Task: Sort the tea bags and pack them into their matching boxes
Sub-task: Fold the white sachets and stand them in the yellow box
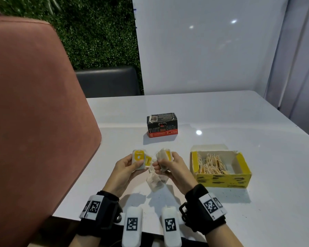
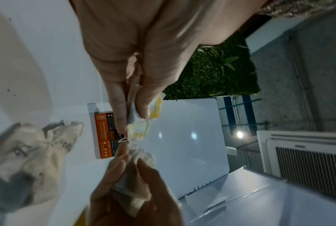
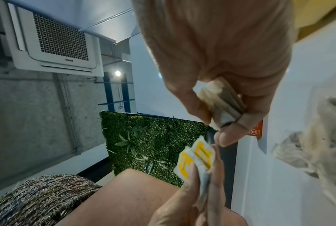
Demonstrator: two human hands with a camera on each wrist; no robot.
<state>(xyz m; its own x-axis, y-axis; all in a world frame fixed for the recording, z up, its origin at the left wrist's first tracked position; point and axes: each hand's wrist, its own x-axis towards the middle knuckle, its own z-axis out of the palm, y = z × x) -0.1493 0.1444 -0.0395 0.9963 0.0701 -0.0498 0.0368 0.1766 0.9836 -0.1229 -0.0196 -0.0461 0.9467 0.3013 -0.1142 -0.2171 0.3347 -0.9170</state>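
Just above the white table [image 1: 212,118], both hands are raised close together. My left hand [image 1: 140,164] pinches a small stack of tea bags with yellow tags [image 1: 139,157], also visible in the left wrist view [image 2: 143,117]. My right hand [image 1: 159,167] grips another stack of yellow-tagged tea bags [image 1: 165,156], whose edges face the right wrist camera [image 3: 221,99]. A few loose tea bags [image 1: 156,182] lie on the table under the hands. To the right stands the open yellow box [image 1: 221,179], holding several tea bags. The black and orange box [image 1: 162,125] stands shut behind.
A pink chair back [image 1: 34,122] fills the left side and overhangs the table's left edge. A white wall panel [image 1: 203,50] rises behind the table, with a green hedge wall [image 1: 96,32] beside it. The table's near edge runs just under my wrists.
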